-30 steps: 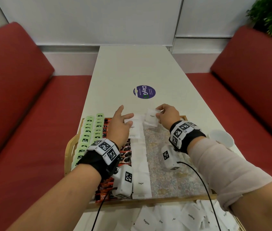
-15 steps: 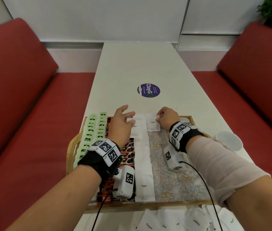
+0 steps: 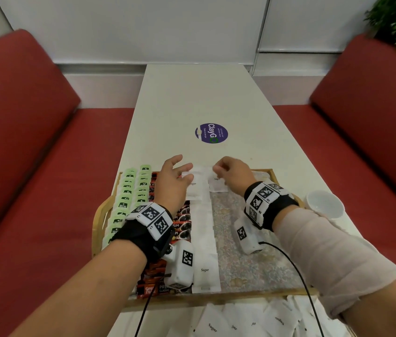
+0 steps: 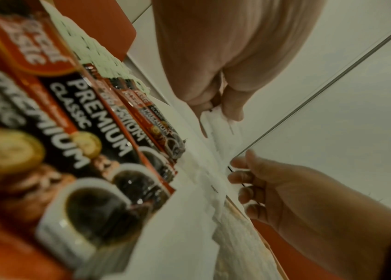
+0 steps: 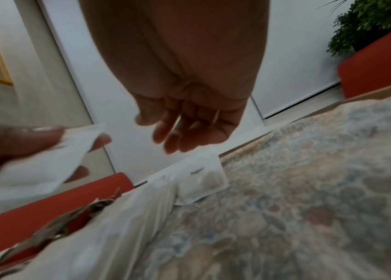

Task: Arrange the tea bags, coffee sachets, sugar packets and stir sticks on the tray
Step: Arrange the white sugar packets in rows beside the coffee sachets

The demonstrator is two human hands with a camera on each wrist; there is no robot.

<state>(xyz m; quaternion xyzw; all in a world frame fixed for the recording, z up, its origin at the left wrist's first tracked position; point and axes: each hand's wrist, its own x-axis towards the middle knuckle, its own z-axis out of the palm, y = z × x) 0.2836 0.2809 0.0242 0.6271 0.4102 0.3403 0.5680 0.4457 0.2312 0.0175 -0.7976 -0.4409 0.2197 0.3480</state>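
Note:
On the wooden tray point(image 3: 240, 297), green tea bags point(image 3: 128, 190) fill two columns at the left. Red-and-black coffee sachets point(image 3: 183, 222) lie beside them, then a column of white sugar packets point(image 3: 203, 229). One more sugar packet point(image 3: 218, 186) point(image 5: 201, 178) lies flat at the tray's far end, right of that column. My right hand point(image 3: 221, 167) point(image 5: 165, 136) hovers just above it, fingers loosely curled and holding nothing. My left hand point(image 3: 184, 171) point(image 4: 216, 111) pinches a white sugar packet point(image 5: 40, 161) between thumb and fingers over the far end of the column. I see no stir sticks.
Several loose sugar packets point(image 3: 252, 322) lie on the table in front of the tray. A white cup point(image 3: 325, 206) stands right of the tray. A purple sticker point(image 3: 211, 133) marks the table beyond. Red benches flank the table, and a plant stands at the back right.
My right hand has laid its sugar packet on the tray's far end and let go, lifting slightly. The left hand stays in place, still pinching its packet.

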